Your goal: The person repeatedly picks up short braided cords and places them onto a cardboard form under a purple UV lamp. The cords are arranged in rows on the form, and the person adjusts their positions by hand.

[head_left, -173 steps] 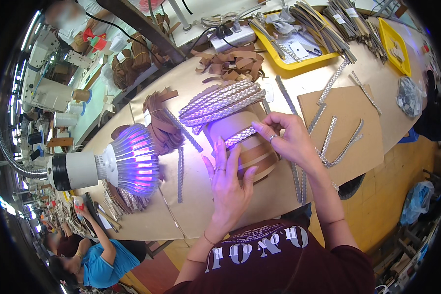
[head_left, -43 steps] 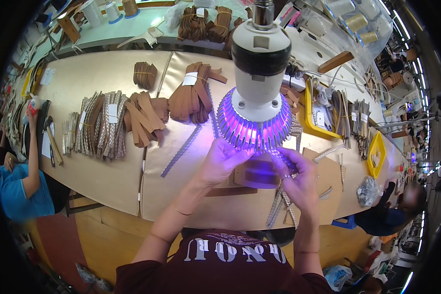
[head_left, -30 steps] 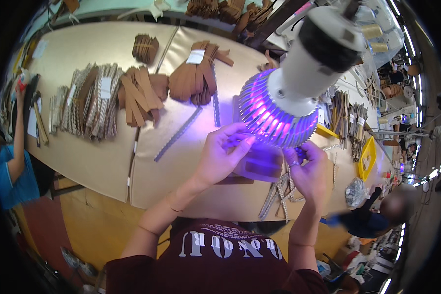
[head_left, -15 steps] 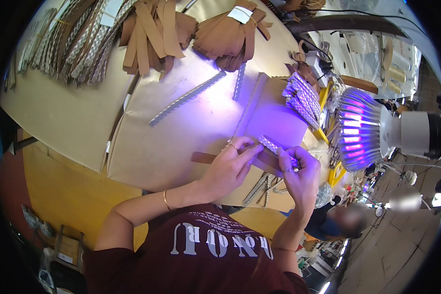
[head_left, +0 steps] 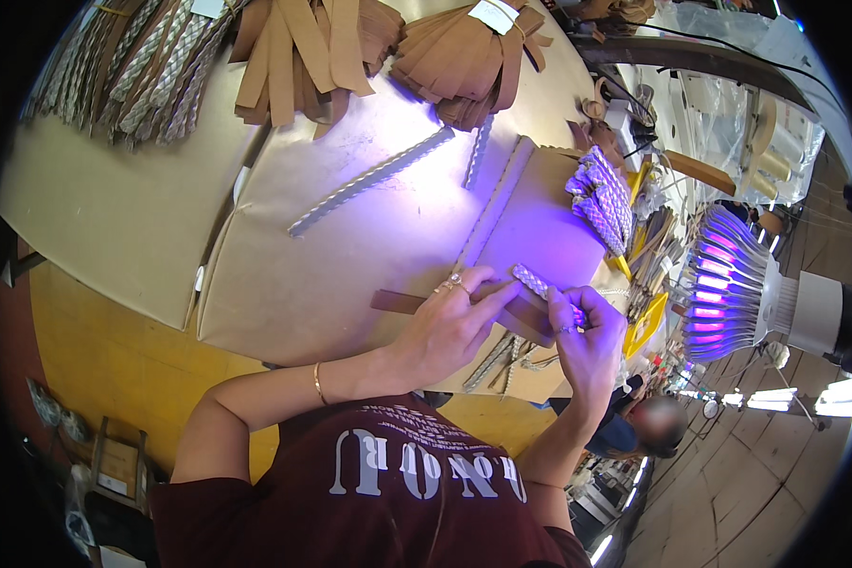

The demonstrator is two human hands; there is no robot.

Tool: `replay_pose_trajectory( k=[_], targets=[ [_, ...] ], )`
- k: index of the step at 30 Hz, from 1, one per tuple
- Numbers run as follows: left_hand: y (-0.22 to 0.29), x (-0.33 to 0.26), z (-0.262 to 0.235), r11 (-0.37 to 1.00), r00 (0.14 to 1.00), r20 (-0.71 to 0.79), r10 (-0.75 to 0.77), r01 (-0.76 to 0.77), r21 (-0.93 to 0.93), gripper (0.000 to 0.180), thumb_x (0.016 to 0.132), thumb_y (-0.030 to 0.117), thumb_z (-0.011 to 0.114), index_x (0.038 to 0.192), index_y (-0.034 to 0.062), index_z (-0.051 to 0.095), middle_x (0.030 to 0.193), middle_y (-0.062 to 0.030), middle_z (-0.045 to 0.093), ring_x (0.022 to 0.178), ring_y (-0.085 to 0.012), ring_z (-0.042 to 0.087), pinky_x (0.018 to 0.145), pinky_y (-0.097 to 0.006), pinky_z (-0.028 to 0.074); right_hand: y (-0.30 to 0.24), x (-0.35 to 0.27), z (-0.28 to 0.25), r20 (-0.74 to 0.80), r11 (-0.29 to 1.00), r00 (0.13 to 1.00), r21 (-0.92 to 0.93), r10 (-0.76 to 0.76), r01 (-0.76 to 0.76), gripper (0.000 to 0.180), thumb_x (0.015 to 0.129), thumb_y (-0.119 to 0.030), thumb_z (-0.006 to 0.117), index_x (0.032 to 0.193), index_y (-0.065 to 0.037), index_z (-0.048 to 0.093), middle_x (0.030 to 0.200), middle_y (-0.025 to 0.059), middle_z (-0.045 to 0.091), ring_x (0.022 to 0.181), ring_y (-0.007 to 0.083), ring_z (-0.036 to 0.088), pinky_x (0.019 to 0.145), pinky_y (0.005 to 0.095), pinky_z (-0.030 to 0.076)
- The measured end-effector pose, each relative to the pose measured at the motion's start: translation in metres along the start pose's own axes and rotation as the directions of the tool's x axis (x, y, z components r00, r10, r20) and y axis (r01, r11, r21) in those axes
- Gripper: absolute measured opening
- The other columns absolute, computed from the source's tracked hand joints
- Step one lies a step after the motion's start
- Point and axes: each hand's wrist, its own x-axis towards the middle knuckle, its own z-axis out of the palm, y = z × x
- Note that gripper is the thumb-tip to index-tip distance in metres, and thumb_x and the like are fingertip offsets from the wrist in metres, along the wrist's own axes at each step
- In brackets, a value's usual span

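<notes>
My right hand is closed, thumb and fingertips pinching a short braided strap lit purple. The strap's free end points up and left, towards my left hand. That hand is closed on a flat brown leather strip, whose one end sticks out to its left. The strip's other part runs under the braid towards my right hand. My left index fingertip reaches close to the braid; whether it touches cannot be made out. A longer braided strap lies apart on the table.
Bundles of brown strips and braided straps lie along the far edge. A stack of folded braids rests beyond my right hand. A finned lamp shines purple at the right. A person is behind it.
The view has shifted slightly, so the lamp and bundles sit a little differently. Both hands keep nearly the same pose, with the braid still in my right fingers.
</notes>
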Motion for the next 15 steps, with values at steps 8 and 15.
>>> replay_pose_trajectory(
  k=[8, 15],
  targets=[
    [-0.0016, -0.0004, 0.0017, 1.000, 1.000, 0.009, -0.013, 0.013, 0.002, 0.049, 0.083, -0.004, 0.062, 0.131, 0.0047, 0.055, 0.117, -0.0162, 0.050, 0.094, -0.0310, 0.058, 0.081, -0.039, 0.050, 0.0008, 0.0014, -0.0006, -0.003, 1.000, 1.000, -0.020, -0.001, 0.001, 0.029, 0.086, -0.022, 0.072, 0.076, 0.003, 0.064, 0.053, 0.0041, 0.053, 0.050, 0.0081, 0.044, 0.048, 0.0289, 0.037],
    [0.0013, 0.0034, 0.0031, 0.997, 0.997, -0.038, -0.061, 0.059, -0.053, 0.046, 0.090, -0.001, 0.057, 0.135, 0.0036, 0.049, 0.116, -0.0183, 0.048, 0.096, -0.0330, 0.058, 0.084, -0.041, 0.050, -0.0011, 0.0031, -0.0011, 0.011, 0.999, 0.999, -0.008, 0.046, -0.046, 0.030, 0.086, -0.025, 0.072, 0.075, 0.002, 0.063, 0.054, 0.0040, 0.053, 0.051, 0.0082, 0.045, 0.048, 0.0287, 0.037]
  ],
)
